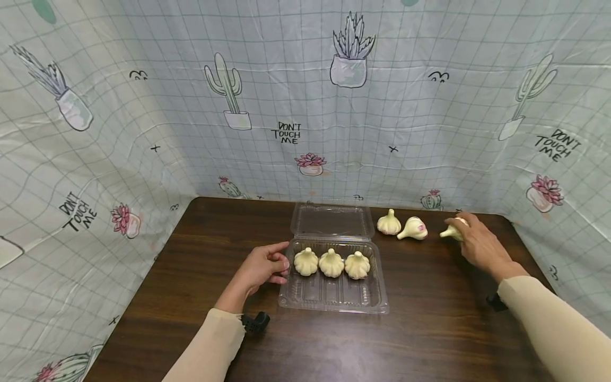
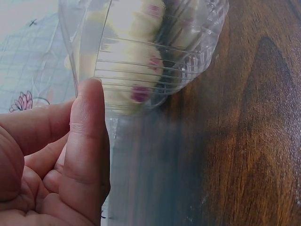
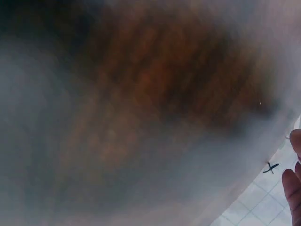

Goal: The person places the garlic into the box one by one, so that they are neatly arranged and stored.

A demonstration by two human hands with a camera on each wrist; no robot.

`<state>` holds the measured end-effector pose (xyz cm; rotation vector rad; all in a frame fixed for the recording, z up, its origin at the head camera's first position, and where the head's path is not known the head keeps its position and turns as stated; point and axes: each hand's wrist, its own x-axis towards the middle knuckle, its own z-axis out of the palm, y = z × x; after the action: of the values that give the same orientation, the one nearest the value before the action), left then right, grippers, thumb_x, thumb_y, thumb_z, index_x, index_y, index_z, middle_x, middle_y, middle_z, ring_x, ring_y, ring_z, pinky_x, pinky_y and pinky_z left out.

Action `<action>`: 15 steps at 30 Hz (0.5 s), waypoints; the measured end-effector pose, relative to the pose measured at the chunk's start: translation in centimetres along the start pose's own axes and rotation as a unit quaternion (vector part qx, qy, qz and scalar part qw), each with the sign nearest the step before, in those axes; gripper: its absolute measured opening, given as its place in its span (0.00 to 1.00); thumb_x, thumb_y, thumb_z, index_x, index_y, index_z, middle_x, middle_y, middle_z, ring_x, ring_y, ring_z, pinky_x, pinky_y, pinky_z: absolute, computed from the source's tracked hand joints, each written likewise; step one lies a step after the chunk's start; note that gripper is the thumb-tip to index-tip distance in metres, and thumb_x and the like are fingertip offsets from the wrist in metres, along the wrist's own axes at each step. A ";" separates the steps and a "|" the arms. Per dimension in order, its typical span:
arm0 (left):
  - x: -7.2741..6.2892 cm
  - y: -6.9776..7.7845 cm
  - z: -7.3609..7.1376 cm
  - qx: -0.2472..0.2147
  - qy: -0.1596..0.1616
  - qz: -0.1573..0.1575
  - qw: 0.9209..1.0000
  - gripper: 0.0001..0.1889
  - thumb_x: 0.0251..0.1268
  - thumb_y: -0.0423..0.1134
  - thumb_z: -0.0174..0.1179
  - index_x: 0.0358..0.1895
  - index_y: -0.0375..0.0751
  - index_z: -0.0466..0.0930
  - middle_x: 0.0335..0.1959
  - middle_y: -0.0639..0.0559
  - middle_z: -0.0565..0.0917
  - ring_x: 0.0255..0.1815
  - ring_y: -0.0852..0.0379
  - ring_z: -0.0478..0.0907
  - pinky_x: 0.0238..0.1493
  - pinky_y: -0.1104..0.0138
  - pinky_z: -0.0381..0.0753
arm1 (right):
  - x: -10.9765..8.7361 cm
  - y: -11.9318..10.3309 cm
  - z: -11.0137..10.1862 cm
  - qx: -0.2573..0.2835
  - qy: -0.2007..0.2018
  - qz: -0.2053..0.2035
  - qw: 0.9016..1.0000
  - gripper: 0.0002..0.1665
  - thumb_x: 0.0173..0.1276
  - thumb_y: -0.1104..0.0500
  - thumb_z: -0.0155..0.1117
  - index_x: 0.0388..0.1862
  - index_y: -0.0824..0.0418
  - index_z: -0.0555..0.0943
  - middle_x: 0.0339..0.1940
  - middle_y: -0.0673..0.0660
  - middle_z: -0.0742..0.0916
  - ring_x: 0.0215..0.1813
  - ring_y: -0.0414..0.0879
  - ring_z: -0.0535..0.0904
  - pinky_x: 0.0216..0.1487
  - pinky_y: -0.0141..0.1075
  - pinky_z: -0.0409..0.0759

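Observation:
A clear plastic container (image 1: 305,302) lies with its lid folded back. Three garlic bulbs (image 1: 331,263) sit in a row along its far side, stems up. My left hand (image 1: 260,267) pinches the container's left rim, and the thumb (image 2: 87,136) lies against the edge in the left wrist view. At the far right, my right hand (image 1: 481,248) grips a garlic bulb (image 1: 451,232) from above, its stem pointing left. The right wrist view is mostly blurred, with only fingertips (image 3: 291,188) at its right edge.
Two more garlic bulbs stand or lie between the container and my right hand: one upright (image 1: 389,223), one on its side (image 1: 414,229). The open lid (image 1: 331,220) reaches toward the back edge of the brown wooden table (image 1: 219,223). A printed curtain (image 1: 305,95) surrounds the table's back and sides.

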<state>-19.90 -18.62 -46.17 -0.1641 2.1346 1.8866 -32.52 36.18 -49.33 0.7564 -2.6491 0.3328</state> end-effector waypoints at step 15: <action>-0.1 0.0 0.1 0.001 0.003 -0.003 1.000 0.33 0.75 0.23 0.60 0.80 0.40 0.67 0.41 0.44 0.80 0.36 0.54 0.82 0.34 0.65 0.92 | -1.1 -2.4 -0.8 0.072 0.035 0.108 0.991 0.32 0.64 0.62 0.79 0.66 0.61 0.79 0.65 0.70 0.77 0.57 0.70 0.73 0.48 0.62 0.73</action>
<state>-19.84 -18.56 -46.14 -0.1760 2.1387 1.8825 -30.11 34.96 -48.76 0.4893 -2.6654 0.6015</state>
